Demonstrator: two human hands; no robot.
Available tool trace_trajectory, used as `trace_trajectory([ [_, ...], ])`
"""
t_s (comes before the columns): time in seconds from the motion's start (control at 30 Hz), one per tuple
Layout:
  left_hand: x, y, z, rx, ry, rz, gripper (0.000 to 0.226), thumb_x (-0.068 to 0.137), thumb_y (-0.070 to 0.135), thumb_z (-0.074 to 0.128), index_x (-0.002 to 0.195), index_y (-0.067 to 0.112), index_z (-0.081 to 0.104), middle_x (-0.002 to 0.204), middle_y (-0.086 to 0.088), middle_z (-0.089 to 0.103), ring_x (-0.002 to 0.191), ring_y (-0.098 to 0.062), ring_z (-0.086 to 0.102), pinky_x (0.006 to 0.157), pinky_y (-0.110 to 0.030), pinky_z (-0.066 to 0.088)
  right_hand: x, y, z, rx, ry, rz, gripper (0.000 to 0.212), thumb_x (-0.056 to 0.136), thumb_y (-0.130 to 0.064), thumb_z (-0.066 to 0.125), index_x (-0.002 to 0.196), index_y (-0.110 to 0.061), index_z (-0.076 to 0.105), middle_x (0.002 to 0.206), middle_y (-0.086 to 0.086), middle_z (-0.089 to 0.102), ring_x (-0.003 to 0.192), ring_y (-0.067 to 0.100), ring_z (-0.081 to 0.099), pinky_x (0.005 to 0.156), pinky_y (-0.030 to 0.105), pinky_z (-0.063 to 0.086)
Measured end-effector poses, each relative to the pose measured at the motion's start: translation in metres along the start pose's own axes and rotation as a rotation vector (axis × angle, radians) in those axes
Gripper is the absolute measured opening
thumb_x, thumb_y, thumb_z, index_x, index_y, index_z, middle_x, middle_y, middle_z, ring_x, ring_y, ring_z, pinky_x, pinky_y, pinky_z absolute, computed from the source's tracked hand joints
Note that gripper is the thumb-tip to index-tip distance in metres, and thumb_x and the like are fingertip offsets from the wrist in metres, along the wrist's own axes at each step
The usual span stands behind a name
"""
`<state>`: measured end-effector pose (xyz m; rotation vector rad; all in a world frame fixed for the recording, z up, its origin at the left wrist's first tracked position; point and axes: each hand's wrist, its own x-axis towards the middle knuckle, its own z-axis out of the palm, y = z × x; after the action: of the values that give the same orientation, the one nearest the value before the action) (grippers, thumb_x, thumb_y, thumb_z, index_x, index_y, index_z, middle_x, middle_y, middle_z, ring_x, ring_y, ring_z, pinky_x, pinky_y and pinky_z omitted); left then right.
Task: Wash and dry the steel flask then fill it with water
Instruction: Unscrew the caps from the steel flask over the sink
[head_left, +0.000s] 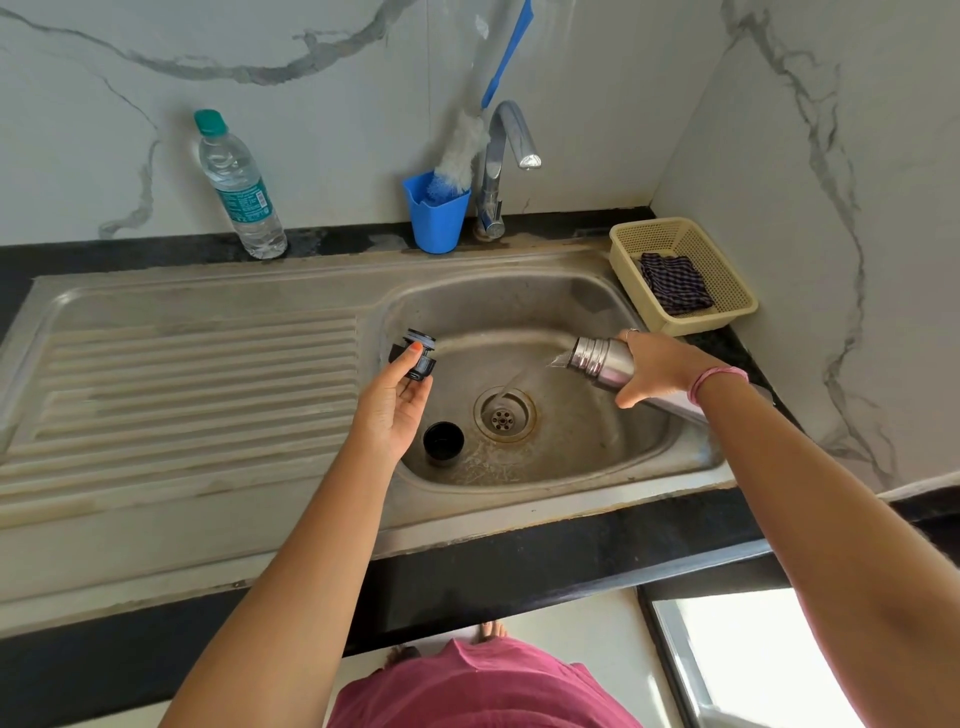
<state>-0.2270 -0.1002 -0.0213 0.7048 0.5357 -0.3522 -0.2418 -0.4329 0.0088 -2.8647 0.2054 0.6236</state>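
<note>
right hand (655, 370) gripped steel flask (602, 362), we tipped it beyond our fingers to drain (over sink (571, 306)) | left hand (393, 404) fingertips pinched stopper (418, 354), kept clear

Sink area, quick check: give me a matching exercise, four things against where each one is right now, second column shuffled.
Things:
1. steel flask
2. black cup
3. checked cloth
4. brush

Places:
A. in the blue holder beside the tap
B. in the right hand, tipped, pouring water towards the drain
C. in the cream basket
D. on the sink floor, left of the drain

Pairs: 1-B, 2-D, 3-C, 4-A
</note>
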Motion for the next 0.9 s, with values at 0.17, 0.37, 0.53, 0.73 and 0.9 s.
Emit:
trace_trajectory([
  [0.17,-0.0024,-0.0014,0.0001,0.001,0.003,0.004,0.025,0.086,0.009,0.072,0.109,0.008,0.061,0.103,-0.009,0.068,0.103,-0.018,0.065,0.102,-0.03,0.049,0.0008,0.005,0.0002,-0.016,-0.013,-0.001,0.071,0.049,-0.036,0.081,0.11,-0.019,0.049,0.09,0.0,0.061,0.078,0.018,0.061,0.069,0.034,0.054],
  [0.37,-0.0043,-0.0028,-0.0028,0.001,0.011,0.009,0.028,0.086,0.009,0.073,0.111,0.008,0.06,0.105,-0.009,0.068,0.105,-0.018,0.065,0.1,-0.03,0.05,0.0005,0.0055,0.0022,-0.023,-0.028,0.013,0.072,0.052,-0.033,0.082,0.114,-0.019,0.048,0.091,0.0,0.061,0.079,0.018,0.061,0.072,0.035,0.055],
  [0.53,-0.0066,-0.0043,-0.0046,0.011,0.011,0.013,0.025,0.086,0.008,0.072,0.108,0.008,0.062,0.107,-0.01,0.068,0.106,-0.019,0.065,0.101,-0.03,0.05,-0.0005,0.007,0.0048,-0.033,-0.03,0.019,0.076,0.051,-0.033,0.082,0.117,-0.015,0.049,0.092,0.0,0.061,0.081,0.018,0.061,0.078,0.04,0.056],
  [0.73,-0.0083,-0.0064,-0.0074,0.013,0.016,0.018,0.026,0.086,0.008,0.072,0.109,0.008,0.062,0.109,-0.011,0.068,0.107,-0.019,0.064,0.1,-0.03,0.051,-0.0014,0.0099,0.0074,-0.032,-0.035,0.025,0.071,0.052,-0.033,0.083,0.113,-0.017,0.049,0.092,0.0,0.06,0.082,0.018,0.059,0.079,0.04,0.056],
  [0.9,-0.0101,-0.0082,-0.0078,0.025,0.018,0.012,0.02,0.087,0.008,0.071,0.105,0.008,0.062,0.106,-0.01,0.068,0.107,-0.019,0.063,0.103,-0.03,0.049,-0.0025,0.0091,0.0074,-0.071,-0.045,0.043,0.068,0.053,-0.034,0.082,0.107,-0.018,0.046,0.09,-0.003,0.056,0.083,0.019,0.058,0.08,0.042,0.055],
])
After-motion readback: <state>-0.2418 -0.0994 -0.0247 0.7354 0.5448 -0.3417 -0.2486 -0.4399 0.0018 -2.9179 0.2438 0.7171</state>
